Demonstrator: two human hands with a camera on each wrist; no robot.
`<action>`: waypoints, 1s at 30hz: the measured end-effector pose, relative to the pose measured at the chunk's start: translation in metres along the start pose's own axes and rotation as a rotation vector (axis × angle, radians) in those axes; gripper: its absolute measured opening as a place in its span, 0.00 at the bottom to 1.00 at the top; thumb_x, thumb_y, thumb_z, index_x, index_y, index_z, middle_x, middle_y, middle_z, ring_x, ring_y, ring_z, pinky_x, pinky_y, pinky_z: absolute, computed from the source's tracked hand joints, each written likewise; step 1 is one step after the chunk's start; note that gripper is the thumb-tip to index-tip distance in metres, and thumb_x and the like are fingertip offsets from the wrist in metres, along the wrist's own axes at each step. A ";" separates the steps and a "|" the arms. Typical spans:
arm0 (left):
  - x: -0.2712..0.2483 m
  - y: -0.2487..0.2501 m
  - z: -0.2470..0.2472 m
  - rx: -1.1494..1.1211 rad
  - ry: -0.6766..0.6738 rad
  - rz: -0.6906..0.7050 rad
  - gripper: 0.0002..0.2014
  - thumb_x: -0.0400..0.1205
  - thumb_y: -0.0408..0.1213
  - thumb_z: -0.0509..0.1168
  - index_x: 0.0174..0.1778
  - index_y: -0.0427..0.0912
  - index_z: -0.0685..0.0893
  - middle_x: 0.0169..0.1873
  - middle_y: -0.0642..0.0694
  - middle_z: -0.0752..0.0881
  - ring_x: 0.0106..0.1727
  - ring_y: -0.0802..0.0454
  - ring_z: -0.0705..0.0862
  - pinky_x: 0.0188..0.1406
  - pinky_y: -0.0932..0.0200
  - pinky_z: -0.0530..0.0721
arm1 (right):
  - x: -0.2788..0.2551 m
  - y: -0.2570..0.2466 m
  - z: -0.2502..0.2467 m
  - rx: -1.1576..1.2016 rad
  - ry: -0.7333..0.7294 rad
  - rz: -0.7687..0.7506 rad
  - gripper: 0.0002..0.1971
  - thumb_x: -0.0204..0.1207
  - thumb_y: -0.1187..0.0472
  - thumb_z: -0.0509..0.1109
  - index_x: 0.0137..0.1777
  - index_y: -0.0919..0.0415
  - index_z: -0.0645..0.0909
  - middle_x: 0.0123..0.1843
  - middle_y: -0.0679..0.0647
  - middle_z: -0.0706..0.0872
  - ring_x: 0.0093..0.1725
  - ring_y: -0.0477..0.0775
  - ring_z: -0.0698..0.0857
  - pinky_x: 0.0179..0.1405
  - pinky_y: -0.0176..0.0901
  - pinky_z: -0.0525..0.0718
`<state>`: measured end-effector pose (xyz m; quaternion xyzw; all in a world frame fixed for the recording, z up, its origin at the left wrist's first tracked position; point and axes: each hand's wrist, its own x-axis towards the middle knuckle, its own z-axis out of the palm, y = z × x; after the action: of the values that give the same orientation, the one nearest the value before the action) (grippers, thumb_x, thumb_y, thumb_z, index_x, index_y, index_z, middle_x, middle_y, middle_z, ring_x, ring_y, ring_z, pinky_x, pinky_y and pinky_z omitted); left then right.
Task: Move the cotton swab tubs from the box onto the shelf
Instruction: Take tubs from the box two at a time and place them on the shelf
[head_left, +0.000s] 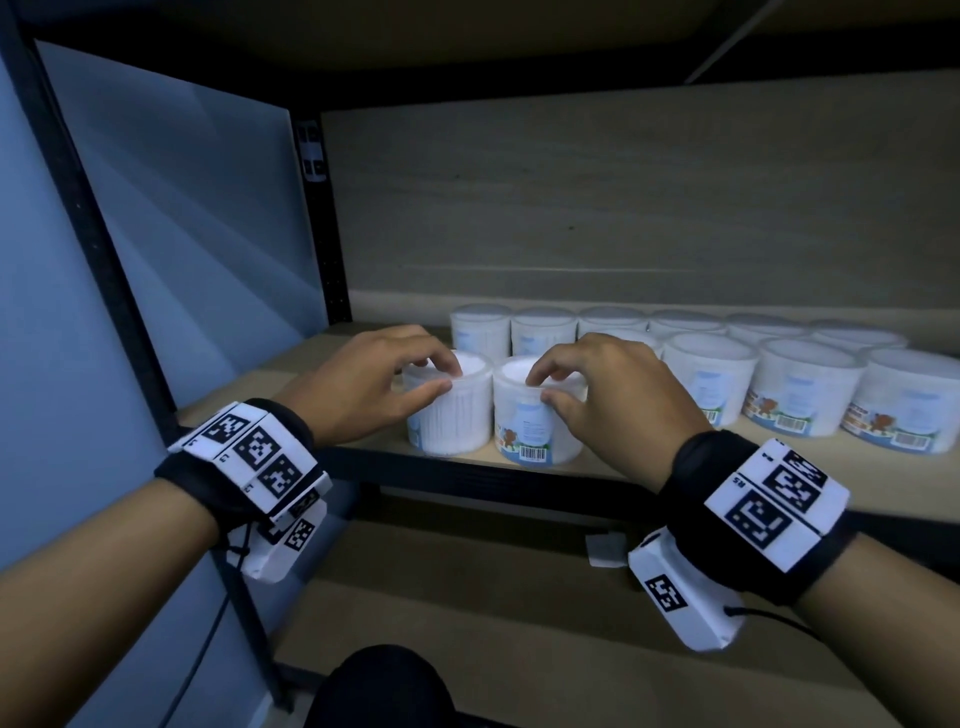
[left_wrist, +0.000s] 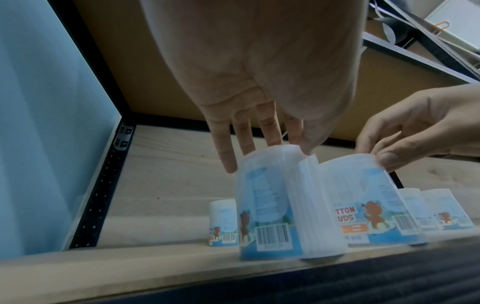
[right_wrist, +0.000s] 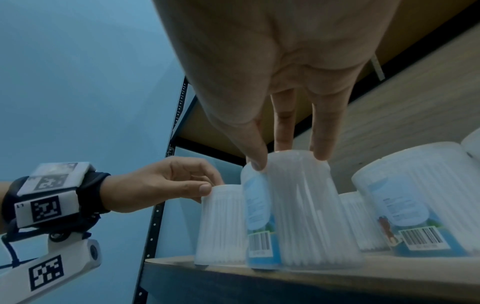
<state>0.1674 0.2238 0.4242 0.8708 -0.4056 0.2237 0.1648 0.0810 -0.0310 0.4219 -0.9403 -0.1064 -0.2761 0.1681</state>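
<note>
each hand pinches a cotton swab tub by the lid rim, thumb on the near side and fingers curled over the top, so each tub stands upright as it is set down. under the left hand (head_left: 363, 384), the left tub (head_left: 449, 415) stands at the shelf (head_left: 291, 374) front edge; under the right hand (head_left: 613, 395), the right tub (head_left: 540, 421) stands just beside it. beyond the fingers, the rows of tubs (head_left: 711, 358) run off to the right, so i judge these two extend the front row. the box is out of view.
</note>
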 end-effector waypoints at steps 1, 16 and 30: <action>0.003 -0.002 0.001 -0.001 -0.007 -0.002 0.08 0.83 0.47 0.68 0.57 0.57 0.86 0.51 0.64 0.82 0.53 0.64 0.81 0.46 0.67 0.77 | 0.002 0.001 0.000 -0.001 -0.011 0.003 0.07 0.80 0.54 0.71 0.54 0.41 0.87 0.52 0.43 0.85 0.49 0.43 0.78 0.46 0.37 0.72; 0.057 -0.023 0.011 -0.034 -0.170 -0.084 0.09 0.83 0.43 0.69 0.58 0.52 0.87 0.54 0.57 0.86 0.57 0.58 0.83 0.56 0.58 0.83 | 0.060 0.023 0.008 -0.065 -0.152 0.040 0.10 0.78 0.61 0.73 0.52 0.44 0.90 0.51 0.44 0.88 0.53 0.49 0.86 0.45 0.37 0.74; 0.076 -0.037 0.020 -0.029 -0.188 -0.100 0.09 0.83 0.41 0.70 0.58 0.49 0.88 0.53 0.55 0.86 0.56 0.56 0.84 0.50 0.73 0.77 | 0.086 0.037 0.018 -0.073 -0.194 -0.015 0.13 0.79 0.66 0.71 0.53 0.46 0.90 0.54 0.47 0.89 0.52 0.49 0.86 0.48 0.38 0.80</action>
<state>0.2450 0.1891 0.4432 0.9046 -0.3785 0.1266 0.1496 0.1717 -0.0492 0.4459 -0.9673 -0.1190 -0.1884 0.1207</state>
